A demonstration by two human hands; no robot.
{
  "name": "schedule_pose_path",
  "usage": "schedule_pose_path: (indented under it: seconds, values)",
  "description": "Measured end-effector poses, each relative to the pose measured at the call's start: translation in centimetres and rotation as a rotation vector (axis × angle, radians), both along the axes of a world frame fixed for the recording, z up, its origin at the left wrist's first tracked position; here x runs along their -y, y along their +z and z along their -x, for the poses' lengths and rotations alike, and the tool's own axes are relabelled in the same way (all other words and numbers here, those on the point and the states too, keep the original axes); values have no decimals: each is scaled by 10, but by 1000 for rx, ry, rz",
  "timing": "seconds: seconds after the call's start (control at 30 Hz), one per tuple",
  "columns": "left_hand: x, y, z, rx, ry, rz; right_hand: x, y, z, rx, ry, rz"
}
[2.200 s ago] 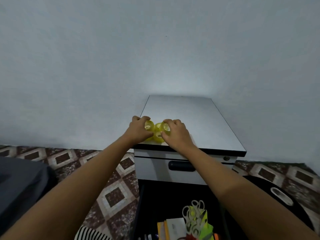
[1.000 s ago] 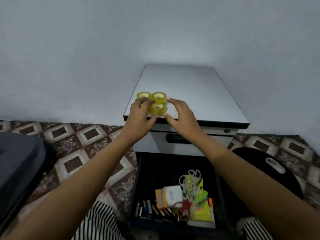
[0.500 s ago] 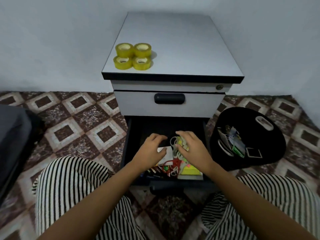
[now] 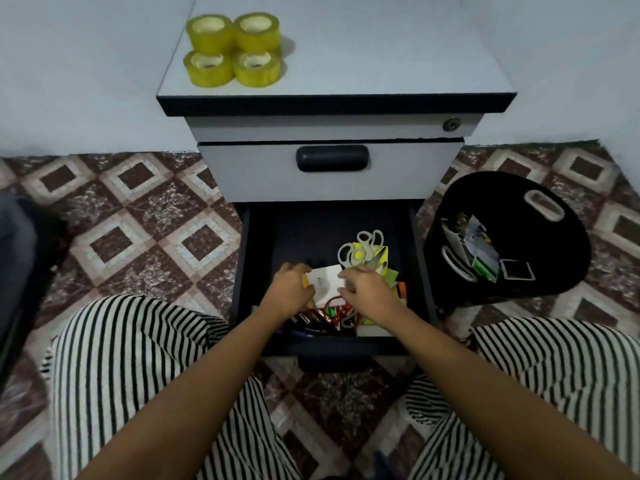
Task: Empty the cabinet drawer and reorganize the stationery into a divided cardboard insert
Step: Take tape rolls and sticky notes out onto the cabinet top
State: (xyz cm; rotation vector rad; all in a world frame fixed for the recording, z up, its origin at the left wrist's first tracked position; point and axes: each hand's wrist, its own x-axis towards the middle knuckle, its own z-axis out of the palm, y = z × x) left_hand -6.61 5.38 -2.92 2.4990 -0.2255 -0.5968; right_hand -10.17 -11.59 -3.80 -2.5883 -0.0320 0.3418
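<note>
Down in the open drawer (image 4: 311,230), the left hand (image 4: 292,291) and right hand (image 4: 367,293) gripped a small white box (image 4: 326,283) with curled fingers (image 4: 347,274), just beside the scissors (image 4: 360,247).

You are working under soft, cool, even light. The tape rolls (image 4: 232,50) are throwing faint shadows rightward onto the cabinet top (image 4: 381,57). The drawer (image 4: 322,230) is sitting in deep shadow, and its dark interior is losing detail. The wide lens is bowing the floor tiles (image 4: 114,209) near the frame edges.
</note>
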Motion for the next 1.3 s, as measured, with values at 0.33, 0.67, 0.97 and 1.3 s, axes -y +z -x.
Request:
schedule_pose_path:
  seconds: [0.33, 0.67, 0.97, 1.3]
  values:
    - [-15, -25, -5, -143, 26, -79, -23, -15, -34, -161, 267, 331]
    - [-16, -36, -15, -168, 251, 82, -25, -10, -49, -229, 291, 365]
    - [-13, -28, -18, -172, 311, 208, -19, -4, -57, -141, 225, 267]
    - [-16, -4, -21, -194, 402, 352, -2, 21, -57, -154, 76, -28]
